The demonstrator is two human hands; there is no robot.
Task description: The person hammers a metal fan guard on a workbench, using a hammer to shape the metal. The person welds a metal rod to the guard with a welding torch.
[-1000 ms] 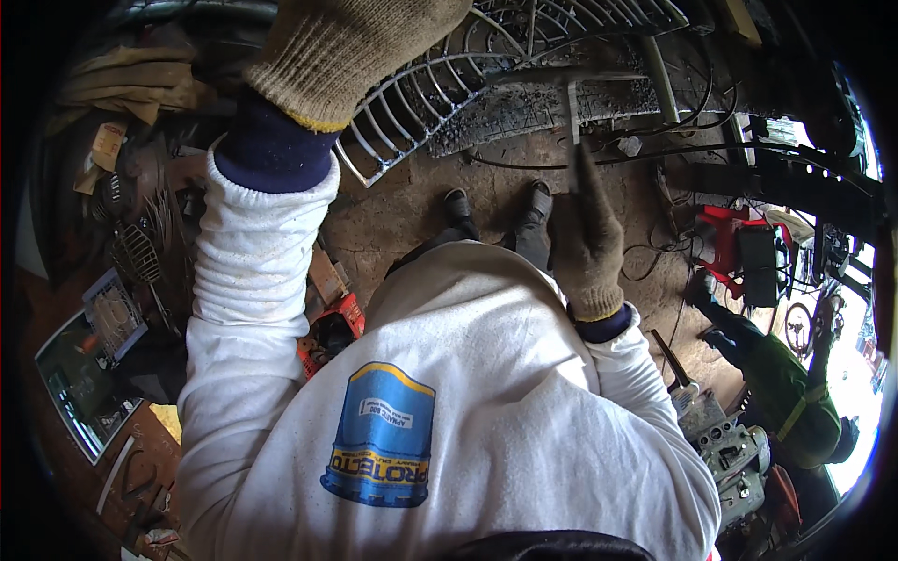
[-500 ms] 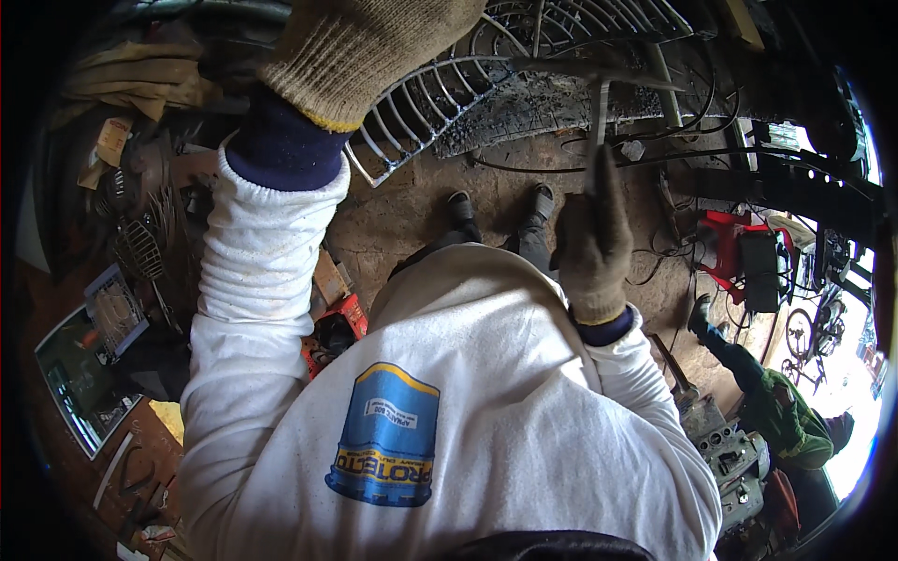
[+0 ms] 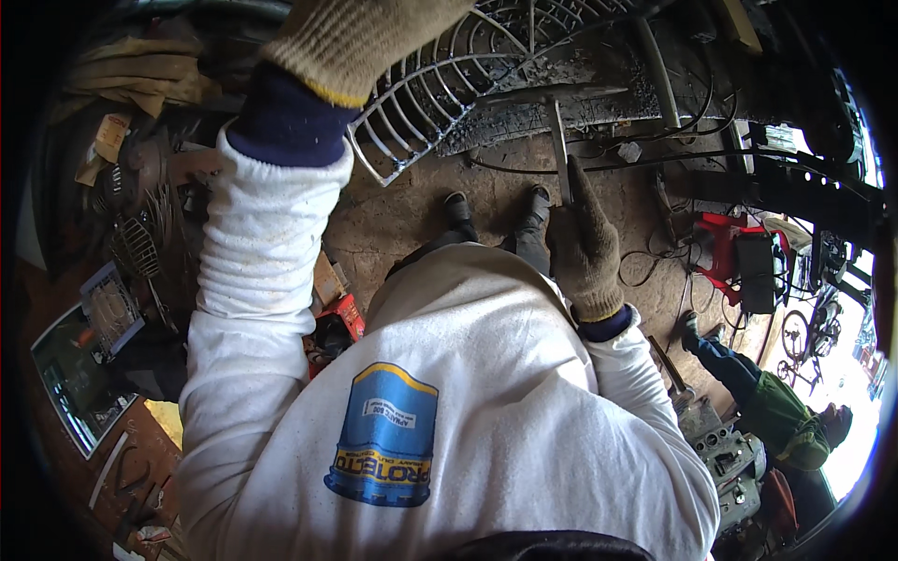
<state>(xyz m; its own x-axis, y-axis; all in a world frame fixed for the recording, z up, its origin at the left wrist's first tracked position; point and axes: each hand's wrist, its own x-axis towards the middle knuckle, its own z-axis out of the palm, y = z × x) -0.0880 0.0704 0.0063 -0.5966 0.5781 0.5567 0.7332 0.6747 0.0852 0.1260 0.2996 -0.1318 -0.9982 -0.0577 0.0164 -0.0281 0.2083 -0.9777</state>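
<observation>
A chipping hammer with a flat metal handle and a long, narrow head (image 3: 552, 94) is gripped in my right hand (image 3: 587, 248), which wears a brown knitted glove. Its head is over the dark, speckled work surface (image 3: 608, 110), close to the right of a curved grille of metal bars (image 3: 430, 145). My left hand (image 3: 360, 42), gloved the same way, is over the grille's left part at the upper edge of the view. Its fingers are cut off or hidden, so whether it holds the grille cannot be seen.
Dark cables (image 3: 524, 169) run along the surface's near edge. To the right are a red plastic chair (image 3: 716, 251), a grey metal machine part (image 3: 730, 463) and another person in a green top (image 3: 786, 411). Metal pieces and a cardboard box (image 3: 110, 138) clutter the left.
The hammer and my right hand have shifted left, with the hammer's head lower in view. My left hand has moved slightly up and left. The person at the right has turned somewhat.
</observation>
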